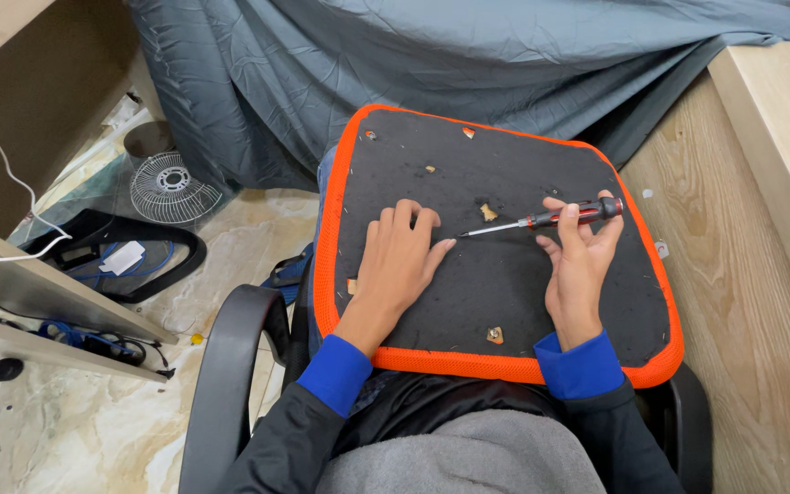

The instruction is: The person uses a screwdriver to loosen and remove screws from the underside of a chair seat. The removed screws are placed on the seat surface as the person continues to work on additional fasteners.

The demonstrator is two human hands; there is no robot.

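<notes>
- We hold a screwdriver (550, 218) in our right hand (578, 265), fingers curled round its red-and-black handle near the right edge of the seat pad (505, 366).
- Its long axis runs almost level across the pad, handle to the right, tip pointing left and a touch toward us.
- The tip ends just beside the fingertips of our left hand (395, 261), not quite touching them as far as we can tell.
- Our left hand lies flat and open on the black underside, palm down, holding nothing, near the pad's middle.
- A torn mounting hole (488, 212) sits just above the shaft, between the two hands; our right hand is the nearer.
- Another hole (495, 335) lies by the near edge, below both hands.
- The pad rests on our lap, orange rim all round.
</notes>
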